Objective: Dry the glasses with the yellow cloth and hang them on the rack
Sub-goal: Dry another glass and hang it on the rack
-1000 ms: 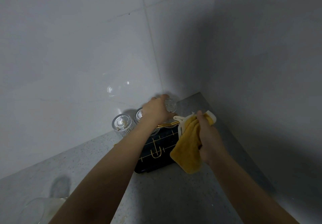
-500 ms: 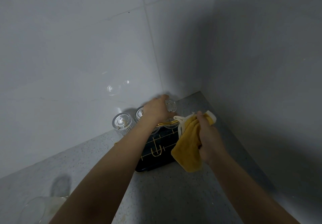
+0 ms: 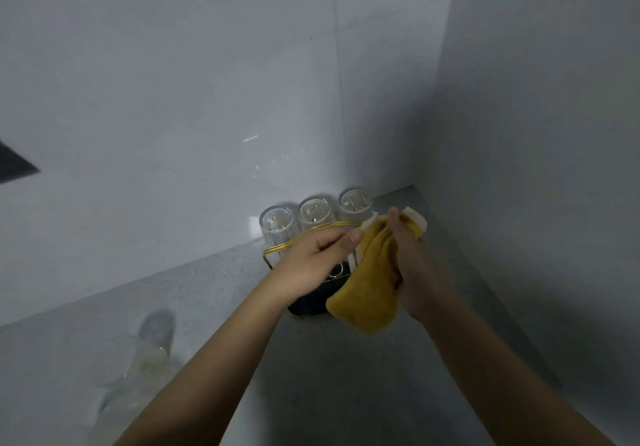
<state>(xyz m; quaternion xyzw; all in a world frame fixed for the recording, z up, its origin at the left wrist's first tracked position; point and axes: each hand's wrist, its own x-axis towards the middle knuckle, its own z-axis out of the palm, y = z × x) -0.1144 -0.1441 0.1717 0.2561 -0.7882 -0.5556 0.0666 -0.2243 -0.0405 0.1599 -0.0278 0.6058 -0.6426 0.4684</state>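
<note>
Three clear ribbed glasses hang upside down in a row on the rack, the left glass (image 3: 277, 225), the middle glass (image 3: 316, 212) and the right glass (image 3: 355, 200). The rack (image 3: 275, 250) has a gold wire frame over a black base and stands in the counter's back corner. My right hand (image 3: 412, 258) grips the bunched yellow cloth (image 3: 370, 289) in front of the rack. My left hand (image 3: 317, 258) is over the rack, with thumb and forefinger pinching the cloth's white left edge. Another clear glass (image 3: 131, 369) stands on the counter at the lower left, blurred.
Grey speckled counter (image 3: 214, 293) runs along a white tiled wall (image 3: 173, 99) and meets a second wall (image 3: 536, 133) on the right. A dark shape (image 3: 14, 165) shows at the left edge on the wall.
My left hand let go of the right glass, which now hangs on the rack, and drew back to the cloth's edge. The view shifted, and the right hand kept holding the cloth.
</note>
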